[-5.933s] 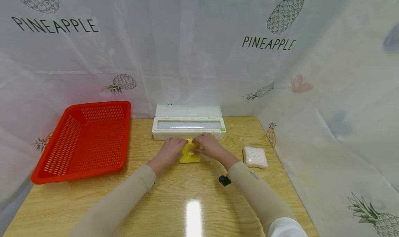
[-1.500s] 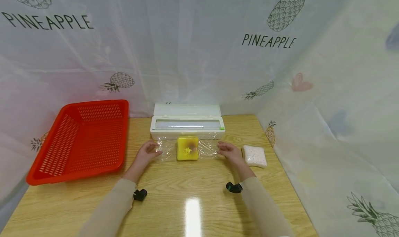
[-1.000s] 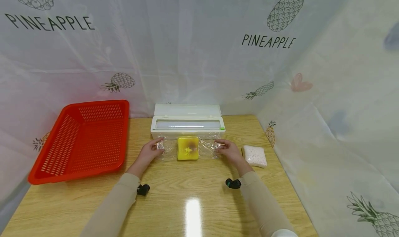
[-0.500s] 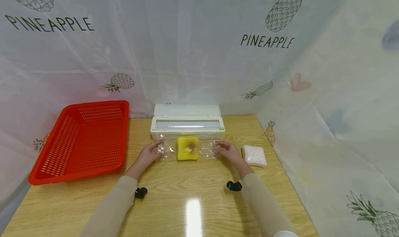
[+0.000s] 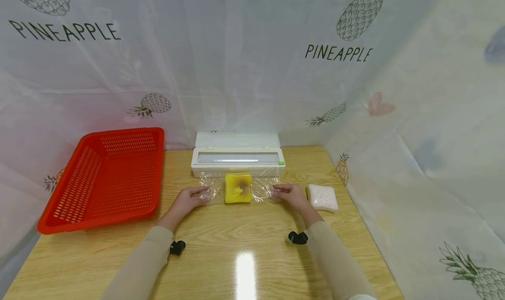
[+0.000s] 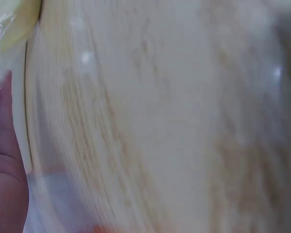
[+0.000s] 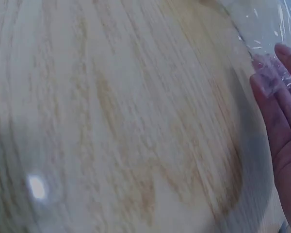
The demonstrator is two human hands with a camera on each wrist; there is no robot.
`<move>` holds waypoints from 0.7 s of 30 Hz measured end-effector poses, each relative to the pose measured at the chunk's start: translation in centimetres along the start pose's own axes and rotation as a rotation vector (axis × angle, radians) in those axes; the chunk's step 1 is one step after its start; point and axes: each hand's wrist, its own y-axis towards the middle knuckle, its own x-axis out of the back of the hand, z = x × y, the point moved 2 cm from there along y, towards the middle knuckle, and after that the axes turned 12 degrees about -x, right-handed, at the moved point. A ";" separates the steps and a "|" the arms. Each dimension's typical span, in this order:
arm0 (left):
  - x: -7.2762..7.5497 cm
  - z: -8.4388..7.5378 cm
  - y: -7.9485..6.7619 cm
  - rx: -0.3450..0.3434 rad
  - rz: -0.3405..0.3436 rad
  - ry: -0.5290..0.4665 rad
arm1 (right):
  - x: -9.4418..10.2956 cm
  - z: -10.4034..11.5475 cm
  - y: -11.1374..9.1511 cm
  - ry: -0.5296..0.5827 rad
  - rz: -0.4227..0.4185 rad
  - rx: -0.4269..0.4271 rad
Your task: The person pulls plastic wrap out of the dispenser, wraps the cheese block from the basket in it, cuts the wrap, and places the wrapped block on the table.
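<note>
A yellow square block (image 5: 238,195) with a brown patch and a star-like mark lies at the table's middle. A clear strip of cling film (image 5: 262,189) runs out from both its sides. My left hand (image 5: 188,199) holds the strip's left end between thumb and fingers; in the left wrist view the block's wrapped corner (image 6: 17,22) shows beyond the fingertips. At the right end, my right hand (image 5: 293,195) has the film between thumb and fingers. Crumpled film (image 7: 269,75) lies against those fingertips in the right wrist view.
Just behind the block stands a white cling film dispenser (image 5: 236,172), lid raised, roll inside. A red plastic basket (image 5: 122,186) sits on the left. A pale speckled square block (image 5: 322,198) lies near the right edge of the wooden table (image 5: 221,256).
Both hands have moved outward from the yellow block to the film's two ends. Over the last second, they stay at those ends with small finger shifts; the block stays in place.
</note>
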 end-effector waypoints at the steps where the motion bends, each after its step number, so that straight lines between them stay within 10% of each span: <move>1: 0.0 0.0 -0.1 0.004 0.002 0.021 | 0.0 -0.1 -0.1 -0.011 0.004 0.000; 7: -0.2 0.3 -0.4 0.020 -0.002 0.102 | 0.0 -0.7 -0.6 -0.093 -0.002 -0.003; 21: -0.8 1.5 -0.5 0.019 -0.045 -0.125 | -0.3 -0.3 -0.2 0.110 -0.059 0.008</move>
